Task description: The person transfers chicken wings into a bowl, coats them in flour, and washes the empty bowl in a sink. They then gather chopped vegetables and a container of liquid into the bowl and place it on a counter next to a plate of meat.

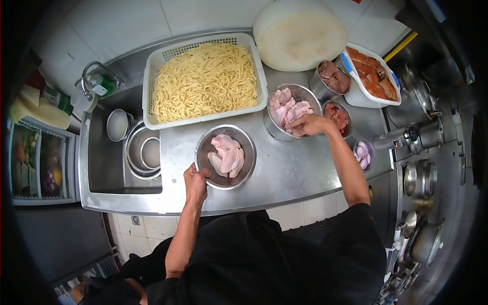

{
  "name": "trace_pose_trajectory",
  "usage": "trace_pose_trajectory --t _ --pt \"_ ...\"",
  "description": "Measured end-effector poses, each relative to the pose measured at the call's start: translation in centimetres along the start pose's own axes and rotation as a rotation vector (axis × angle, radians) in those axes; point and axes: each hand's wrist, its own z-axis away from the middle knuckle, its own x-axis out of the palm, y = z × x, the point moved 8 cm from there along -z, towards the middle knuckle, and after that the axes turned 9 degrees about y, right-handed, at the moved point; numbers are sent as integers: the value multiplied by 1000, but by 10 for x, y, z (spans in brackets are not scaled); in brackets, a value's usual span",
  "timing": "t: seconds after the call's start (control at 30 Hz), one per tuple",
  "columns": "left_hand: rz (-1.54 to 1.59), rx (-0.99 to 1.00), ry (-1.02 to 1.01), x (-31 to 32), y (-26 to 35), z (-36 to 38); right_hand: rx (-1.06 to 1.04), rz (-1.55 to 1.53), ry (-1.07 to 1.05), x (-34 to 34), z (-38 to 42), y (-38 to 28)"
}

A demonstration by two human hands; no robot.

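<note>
My left hand is closed on the rim of a steel bowl, thumb over the edge. Raw chicken pieces with pale skin lie inside that bowl. To the right, my right hand reaches over the near edge of a second steel bowl. Its fingers are closed on raw chicken in there; the fingertips are partly hidden against the meat.
A white basket of yellow noodles stands behind. Beside it are a round cutting board, minced meat, dark meat, a tub of orange-red pieces and shallots. The sink holds bowls.
</note>
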Motion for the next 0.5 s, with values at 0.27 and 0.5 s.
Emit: trace_pose_trajectory --t 0.27,0.5 --pt "17 -2 8 -3 1 0 -41 17 -55 30 -33 8" --pt "79 -54 -5 -1 0 -1 100 -290 10 16 -22 13"
